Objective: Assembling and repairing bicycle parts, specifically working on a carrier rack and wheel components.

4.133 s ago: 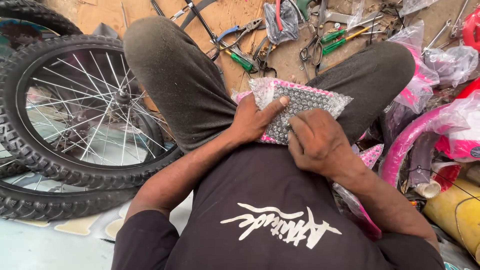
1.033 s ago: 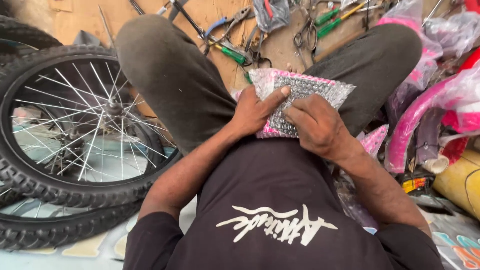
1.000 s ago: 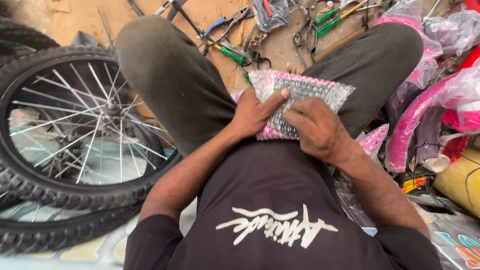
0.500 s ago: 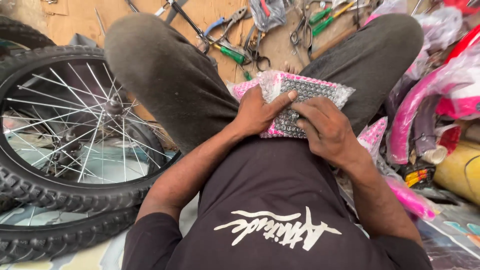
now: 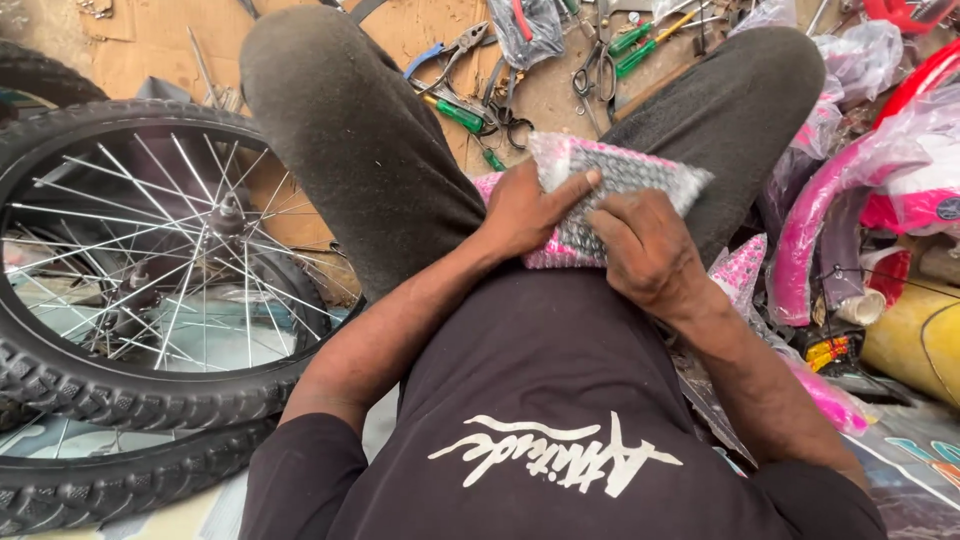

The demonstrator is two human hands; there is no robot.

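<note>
A bubble-wrapped pink and grey package [image 5: 640, 172] rests in my lap between my raised knees. My left hand [image 5: 525, 210] grips its left side, thumb stretched across the top of the wrap. My right hand [image 5: 648, 250] clasps the package's lower right part with curled fingers, covering much of it. What lies inside the wrap is hidden. My dark trousers frame the package on both sides.
A spoked bicycle wheel [image 5: 60, 370] with a knobby tyre lies at left, on another tyre. Pliers, scissors and green-handled screwdrivers [image 5: 460, 115] lie on the cardboard ahead. Pink, plastic-wrapped bicycle frame parts [image 5: 810, 230] and a yellow object [image 5: 915, 340] crowd the right.
Both hands stay on the package through the frames. The view has shifted a little; my grip looks about the same, with the right fingers working slightly on the wrap.
</note>
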